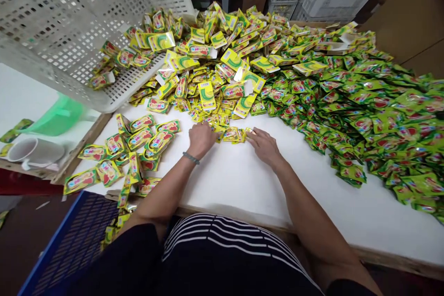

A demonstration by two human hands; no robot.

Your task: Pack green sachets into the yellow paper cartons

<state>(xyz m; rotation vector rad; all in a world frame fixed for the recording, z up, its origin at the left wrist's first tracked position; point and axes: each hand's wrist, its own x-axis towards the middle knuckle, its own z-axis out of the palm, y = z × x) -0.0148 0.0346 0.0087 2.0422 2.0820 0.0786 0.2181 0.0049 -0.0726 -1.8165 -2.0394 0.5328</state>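
Observation:
Both of my hands are at the near edge of the yellow packet pile, over the white tabletop (239, 180). My left hand (202, 138), with a bracelet at the wrist, has its fingers curled against small yellow packets; what it grips is hidden. A short row of yellow packets (233, 135) lies between the hands. My right hand (263, 144) touches the row's right end with its fingertips, the fingers extended. Yellow boxes (207, 95), some with open flaps, are heaped beyond the hands. Green packets (312, 97) form a large pile at the right.
A white perforated crate (65, 71) tilts at the upper left, boxes at its mouth. Filled yellow boxes (138, 138) lie left of my left arm. A white mug (36, 151) and green scoop (58, 118) stand far left. A blue crate (74, 236) is below the table edge.

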